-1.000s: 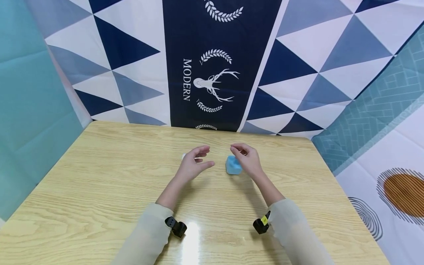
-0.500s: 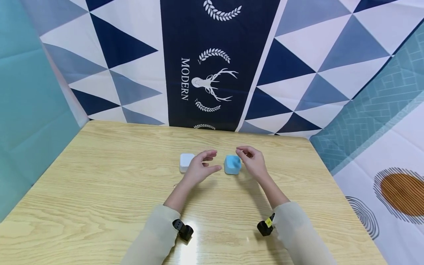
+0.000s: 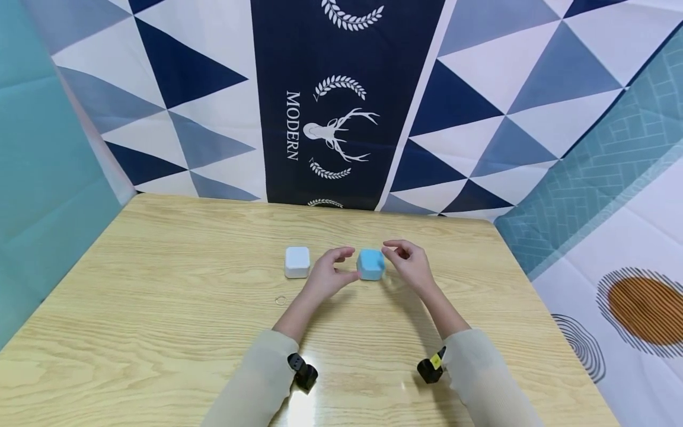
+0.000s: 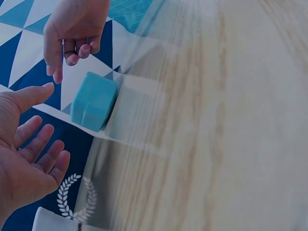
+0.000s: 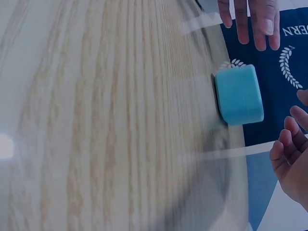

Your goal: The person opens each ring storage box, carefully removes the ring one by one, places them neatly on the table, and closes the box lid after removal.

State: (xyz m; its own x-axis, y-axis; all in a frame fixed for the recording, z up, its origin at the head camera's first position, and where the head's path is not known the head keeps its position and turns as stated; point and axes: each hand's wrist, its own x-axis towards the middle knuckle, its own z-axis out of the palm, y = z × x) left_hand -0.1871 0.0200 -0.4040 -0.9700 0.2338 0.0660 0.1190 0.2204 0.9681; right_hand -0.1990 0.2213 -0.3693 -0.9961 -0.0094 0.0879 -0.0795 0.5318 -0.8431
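Note:
A light blue rounded cube-shaped box [image 3: 370, 264] stands on the wooden table between my two hands. My left hand [image 3: 329, 277] is at its left side, fingers spread and lightly bent, thumb tip overlapping the box's edge in the head view. At the box's right is my right hand [image 3: 409, 265], its fingers loosely curved and thumb apart from them. Both wrist views show the blue box [image 4: 94, 102] with a gap between it and the fingers of each hand. Left of my left hand sits a similar white box [image 3: 297, 262].
A thin small ring [image 3: 280, 300] lies on the wooden table [image 3: 160, 308] in front of the white box. Behind the table's far edge hangs a patterned cloth [image 3: 341, 107] with triangles and a deer head. Black cameras [image 3: 303, 372] are strapped at both sleeves.
My left hand has moved right, toward the blue box, uncovering the white box and the ring. My right hand has shifted slightly right, off the blue box in the head view.

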